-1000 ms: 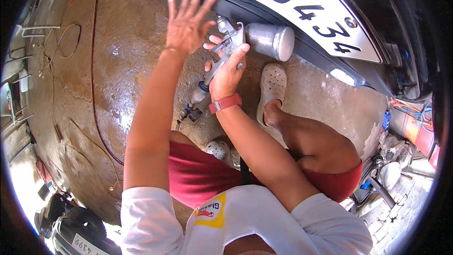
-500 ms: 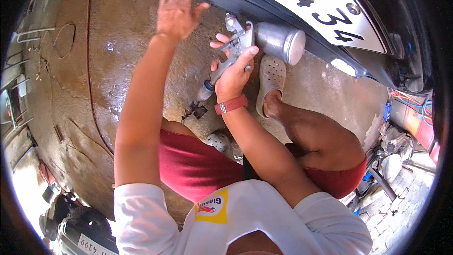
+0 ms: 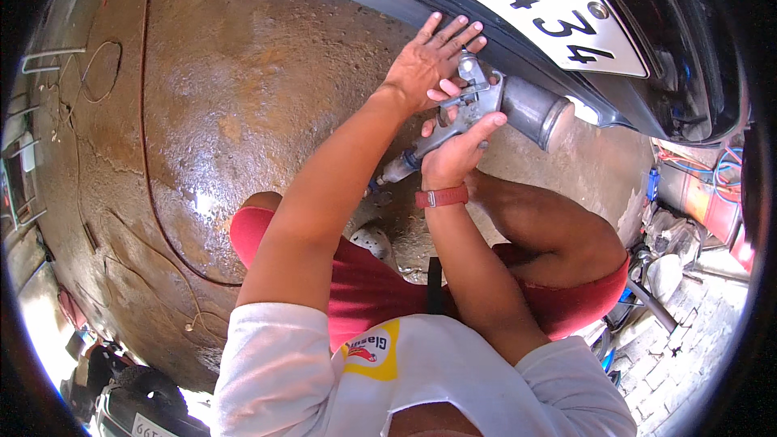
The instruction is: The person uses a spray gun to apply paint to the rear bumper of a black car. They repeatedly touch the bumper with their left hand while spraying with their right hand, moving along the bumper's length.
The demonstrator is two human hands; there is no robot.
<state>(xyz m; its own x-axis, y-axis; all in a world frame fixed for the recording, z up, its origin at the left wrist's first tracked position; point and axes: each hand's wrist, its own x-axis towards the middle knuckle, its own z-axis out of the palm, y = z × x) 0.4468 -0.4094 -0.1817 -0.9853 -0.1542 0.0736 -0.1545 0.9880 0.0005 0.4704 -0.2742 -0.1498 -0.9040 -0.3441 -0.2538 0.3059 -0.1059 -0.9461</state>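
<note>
My right hand (image 3: 460,148) is wrapped round the grip of a metal spray gun (image 3: 479,99), with a red band on the wrist. A silver cylindrical cup (image 3: 530,112) juts out from the gun's right side, and a hose fitting (image 3: 396,168) hangs from the bottom of its grip. Just left of the gun's nozzle, my left hand (image 3: 433,57) is stretched out with its fingers apart. Its fingertips are at the lower edge of a dark car bumper (image 3: 388,4); whether they touch it I cannot tell.
Above the bumper edge sits a white licence plate (image 3: 558,12). A brown hose (image 3: 146,113) runs across the wet concrete floor (image 3: 235,57) on the left. Coiled hoses (image 3: 724,174) and assorted parts (image 3: 668,251) lie at the right. Another vehicle (image 3: 133,405) stands at the lower left.
My left hand has swung right along the bumper, from the upper left to beside the nozzle. My right hand has carried the spray gun a little to the right and nearer to me.
</note>
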